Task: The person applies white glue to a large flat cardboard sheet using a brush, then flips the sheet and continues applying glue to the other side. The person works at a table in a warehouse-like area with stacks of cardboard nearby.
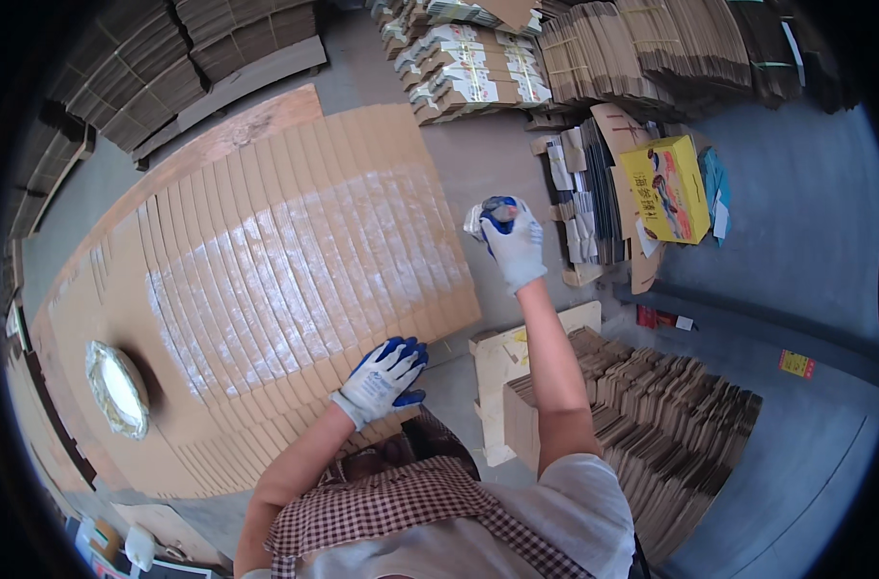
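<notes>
A row of overlapping brown cardboard sheets (401, 145) covers the board, each edge stepped past the one before. Across their middle runs a whitish, wet-looking shiny band. My left hand (380, 380), in a white glove with blue palm and fingertips, lies on the sheets' near right edge with its fingers stretched out. Beyond the sheets' right edge, my right hand (513, 241), gloved alike, is closed around a small whitish, shiny thing (474, 222); its kind is unclear, as the fingers cover most of it. A plastic-lined bowl (143, 425) with white contents stands on the board's left.
Bundled cardboard stacks (642, 48) line the back. More folded cardboard (652, 415) stands close on my right, beside a pale wooden board (493, 410). A yellow box (666, 188) sits right of some upright packed cartons (584, 193). Tied stacks (131, 68) fill the far left.
</notes>
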`<state>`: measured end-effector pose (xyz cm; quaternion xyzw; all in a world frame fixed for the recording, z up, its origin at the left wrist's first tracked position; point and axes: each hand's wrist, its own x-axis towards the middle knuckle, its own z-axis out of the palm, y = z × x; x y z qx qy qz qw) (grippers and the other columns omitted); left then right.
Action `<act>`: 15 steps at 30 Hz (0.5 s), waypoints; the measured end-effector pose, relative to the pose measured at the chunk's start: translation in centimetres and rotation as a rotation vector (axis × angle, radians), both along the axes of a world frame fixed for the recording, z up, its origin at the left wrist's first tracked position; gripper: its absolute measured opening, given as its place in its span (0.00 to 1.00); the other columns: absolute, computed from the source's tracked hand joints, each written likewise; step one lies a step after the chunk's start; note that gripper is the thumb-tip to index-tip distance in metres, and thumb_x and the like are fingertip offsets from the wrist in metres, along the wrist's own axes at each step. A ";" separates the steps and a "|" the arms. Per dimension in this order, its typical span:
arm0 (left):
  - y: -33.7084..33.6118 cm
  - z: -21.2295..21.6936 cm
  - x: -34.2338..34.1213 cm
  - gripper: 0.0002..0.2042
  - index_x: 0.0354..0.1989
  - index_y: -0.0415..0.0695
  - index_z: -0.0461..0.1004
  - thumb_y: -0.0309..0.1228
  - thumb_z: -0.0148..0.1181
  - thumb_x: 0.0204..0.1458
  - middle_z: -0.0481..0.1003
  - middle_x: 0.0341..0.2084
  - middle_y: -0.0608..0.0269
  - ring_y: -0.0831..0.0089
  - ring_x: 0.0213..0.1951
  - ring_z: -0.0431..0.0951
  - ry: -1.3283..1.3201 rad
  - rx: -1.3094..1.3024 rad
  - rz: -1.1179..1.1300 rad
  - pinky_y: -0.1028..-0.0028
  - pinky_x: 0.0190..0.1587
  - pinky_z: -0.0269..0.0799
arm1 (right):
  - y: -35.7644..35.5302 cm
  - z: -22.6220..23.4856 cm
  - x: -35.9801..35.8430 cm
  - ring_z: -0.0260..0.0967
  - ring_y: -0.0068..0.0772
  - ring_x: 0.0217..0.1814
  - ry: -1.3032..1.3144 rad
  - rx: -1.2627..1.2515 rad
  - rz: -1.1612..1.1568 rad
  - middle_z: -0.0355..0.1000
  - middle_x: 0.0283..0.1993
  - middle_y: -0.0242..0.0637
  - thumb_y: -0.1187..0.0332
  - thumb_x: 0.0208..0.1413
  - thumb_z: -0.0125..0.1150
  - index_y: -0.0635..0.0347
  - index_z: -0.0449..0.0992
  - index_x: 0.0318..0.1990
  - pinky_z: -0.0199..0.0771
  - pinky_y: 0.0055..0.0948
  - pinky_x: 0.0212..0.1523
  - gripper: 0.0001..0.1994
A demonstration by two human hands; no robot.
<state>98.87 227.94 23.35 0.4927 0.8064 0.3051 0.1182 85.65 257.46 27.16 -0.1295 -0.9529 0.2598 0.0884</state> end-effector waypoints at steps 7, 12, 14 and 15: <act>4.9 1.3 0.0 0.27 0.56 0.44 0.74 0.53 0.53 0.57 0.73 0.54 0.56 0.57 0.59 0.69 -0.025 -0.030 -0.161 0.55 0.66 0.58 | 0.3 3.1 2.9 0.75 0.44 0.44 0.023 -0.346 0.007 0.77 0.41 0.41 0.71 0.49 0.68 0.60 0.77 0.44 0.74 0.34 0.47 0.14; 14.2 -0.4 -3.3 0.27 0.60 0.46 0.70 0.51 0.50 0.59 0.68 0.60 0.57 0.59 0.66 0.63 0.134 -0.094 -0.234 0.53 0.71 0.50 | -1.1 2.8 2.6 0.76 0.43 0.45 0.028 -0.365 0.094 0.77 0.43 0.41 0.72 0.49 0.68 0.60 0.78 0.44 0.74 0.34 0.48 0.13; 16.6 -2.2 -4.0 0.28 0.62 0.44 0.68 0.48 0.53 0.58 0.68 0.62 0.55 0.59 0.68 0.60 0.199 -0.060 -0.163 0.53 0.72 0.46 | -2.0 2.6 2.4 0.76 0.42 0.46 -0.014 -0.457 0.098 0.77 0.44 0.41 0.71 0.49 0.68 0.60 0.78 0.44 0.74 0.34 0.49 0.14; 17.3 -3.4 -4.0 0.28 0.63 0.44 0.67 0.47 0.53 0.57 0.66 0.63 0.54 0.59 0.68 0.59 0.215 -0.064 -0.127 0.53 0.73 0.45 | -2.2 2.2 2.4 0.76 0.42 0.47 -0.036 -0.474 0.090 0.77 0.46 0.42 0.70 0.49 0.69 0.60 0.77 0.45 0.74 0.34 0.51 0.15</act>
